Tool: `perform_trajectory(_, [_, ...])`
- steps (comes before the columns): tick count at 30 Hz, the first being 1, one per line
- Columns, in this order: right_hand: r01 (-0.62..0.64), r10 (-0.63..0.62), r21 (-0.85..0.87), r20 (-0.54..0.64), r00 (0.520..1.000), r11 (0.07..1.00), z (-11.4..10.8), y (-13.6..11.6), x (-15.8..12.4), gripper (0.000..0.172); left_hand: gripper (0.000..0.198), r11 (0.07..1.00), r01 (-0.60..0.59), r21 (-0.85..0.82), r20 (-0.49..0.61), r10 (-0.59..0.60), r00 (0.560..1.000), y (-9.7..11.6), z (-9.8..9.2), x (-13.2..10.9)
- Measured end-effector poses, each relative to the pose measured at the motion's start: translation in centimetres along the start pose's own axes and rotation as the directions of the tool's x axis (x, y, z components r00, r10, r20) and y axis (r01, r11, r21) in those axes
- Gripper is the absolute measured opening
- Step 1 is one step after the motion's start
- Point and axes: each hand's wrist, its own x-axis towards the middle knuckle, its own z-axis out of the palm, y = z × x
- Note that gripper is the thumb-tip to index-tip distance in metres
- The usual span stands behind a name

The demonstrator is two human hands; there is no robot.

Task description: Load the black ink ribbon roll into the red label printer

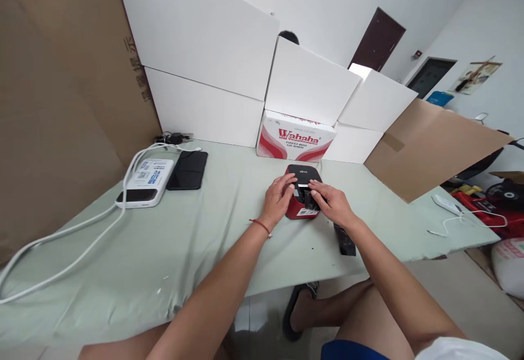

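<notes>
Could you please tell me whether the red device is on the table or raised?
On the table: no gap shows beneath the device.

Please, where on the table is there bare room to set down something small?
Bare: the table between phone and left grip, and between right grip and brown board. Crowded: around the red device, between the grips, with a black strip nearby; also back-left, with white device, phone and keys.

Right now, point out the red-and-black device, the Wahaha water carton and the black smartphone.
Red-and-black device (303, 176): head view, on its black top.
Wahaha water carton (295, 140): head view, middle of its printed front.
Black smartphone (188, 170): head view, middle of its dark screen.
</notes>
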Motion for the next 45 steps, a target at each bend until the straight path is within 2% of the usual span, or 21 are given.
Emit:
perform_trajectory(4, [0.028, -0.029, -0.03, -0.055, 0.998, 0.999, 0.7, -0.1, -0.4, 0.04, 0.051, 0.997, 0.029, -0.078, -0.006, -0.029, 1.0, -1.2, 0.5, 0.3])
perform_trajectory(7, [0.04, -0.042, -0.013, -0.115, 0.992, 0.999, 1.5, -0.1, -0.5, 0.039, 0.077, 0.968, 0.12, -0.221, -0.039, -0.132, 0.991, -2.2, 1.0, 0.4])
perform_trajectory(9, [0.044, -0.04, 0.015, -0.179, 0.983, 0.999, 2.1, -0.4, -0.6, 0.038, 0.09, 0.943, 0.186, -0.276, -0.025, -0.2, 0.979, -2.7, 1.1, 0.4])
perform_trajectory(13, [0.044, -0.012, 0.089, -0.329, 0.944, 0.995, 2.7, -1.5, -2.1, 0.037, 0.096, 0.919, 0.235, -0.316, 0.05, -0.231, 0.972, -3.1, 1.2, 0.3])
perform_trajectory(15, [0.076, -0.039, 0.094, -0.346, 0.937, 0.993, 2.6, -2.0, -3.2, 0.034, 0.095, 0.919, 0.23, -0.321, 0.073, -0.218, 0.973, -3.0, 1.2, 0.3])
perform_trajectory(19, [0.168, -0.145, 0.1, -0.207, 0.967, 0.981, 0.7, -2.3, -3.9, 0.027, 0.091, 0.927, 0.191, -0.323, 0.099, -0.168, 0.981, -3.4, 1.2, 0.5])
perform_trajectory(21, [0.062, -0.056, 0.057, -0.101, 0.993, 0.996, -0.9, -2.2, -2.5, 0.033, 0.087, 0.928, 0.172, -0.332, 0.109, -0.143, 0.984, -3.8, 1.4, 0.5])
perform_trajectory(23, [-0.088, 0.094, -0.089, 0.067, 0.993, 0.992, -2.3, -2.1, 0.4, 0.041, 0.08, 0.936, 0.163, -0.312, 0.103, -0.137, 0.985, -4.4, 1.6, 0.5])
perform_trajectory(24, [-0.136, 0.172, -0.202, 0.177, 0.969, 0.97, -2.8, -2.0, 2.2, 0.043, 0.076, 0.945, 0.16, -0.287, 0.09, -0.14, 0.986, -4.7, 1.6, 0.5])
perform_trajectory(26, [-0.126, 0.206, -0.269, 0.296, 0.933, 0.955, -2.8, -1.9, 6.1, 0.03, 0.07, 0.962, 0.152, -0.229, 0.059, -0.142, 0.988, -5.2, 1.8, 0.5])
perform_trajectory(29, [-0.068, 0.223, -0.33, 0.459, 0.86, 0.942, -0.7, -2.0, 10.9, 0.019, 0.067, 0.972, 0.141, -0.186, 0.035, -0.137, 0.99, -5.7, 1.8, 0.6])
perform_trajectory(31, [-0.037, 0.242, -0.376, 0.518, 0.821, 0.926, 0.9, -2.4, 12.6, 0.017, 0.067, 0.972, 0.141, -0.188, 0.035, -0.136, 0.99, -5.8, 1.8, 0.7])
perform_trajectory(33, [-0.017, 0.256, -0.412, 0.533, 0.807, 0.911, 1.4, -2.9, 12.8, 0.016, 0.066, 0.971, 0.138, -0.195, 0.035, -0.134, 0.99, -5.9, 1.8, 0.8])
perform_trajectory(34, [-0.01, 0.254, -0.42, 0.53, 0.809, 0.907, 0.9, -3.1, 12.5, 0.018, 0.066, 0.97, 0.136, -0.2, 0.035, -0.132, 0.991, -5.9, 1.8, 0.9])
perform_trajectory(36, [0.002, 0.236, -0.426, 0.507, 0.829, 0.905, -1.5, -3.3, 11.3, 0.024, 0.066, 0.967, 0.136, -0.213, 0.036, -0.132, 0.991, -5.9, 1.8, 0.9])
perform_trajectory(39, [-0.028, 0.195, -0.372, 0.42, 0.886, 0.928, -7.7, -2.2, 8.4, 0.027, 0.064, 0.96, 0.149, -0.236, 0.037, -0.145, 0.989, -6.0, 1.8, 0.9])
perform_trajectory(40, [-0.07, 0.176, -0.282, 0.371, 0.912, 0.957, -9.7, -1.5, 7.4, 0.027, 0.064, 0.957, 0.157, -0.244, 0.038, -0.152, 0.988, -5.9, 1.9, 0.9])
perform_trajectory(41, [-0.111, 0.188, -0.221, 0.363, 0.913, 0.969, -11.5, -0.6, 6.3, 0.028, 0.064, 0.954, 0.164, -0.252, 0.039, -0.16, 0.986, -5.9, 1.9, 0.8])
perform_trajectory(43, [-0.207, 0.254, -0.157, 0.408, 0.877, 0.966, -13.4, 1.2, 4.2, 0.03, 0.064, 0.947, 0.18, -0.266, 0.039, -0.176, 0.984, -5.8, 1.9, 0.8])
perform_trajectory(45, [-0.252, 0.272, -0.115, 0.562, 0.781, 0.961, -13.1, 2.5, 2.4, 0.029, 0.064, 0.941, 0.193, -0.278, 0.038, -0.19, 0.981, -5.6, 1.9, 0.8])
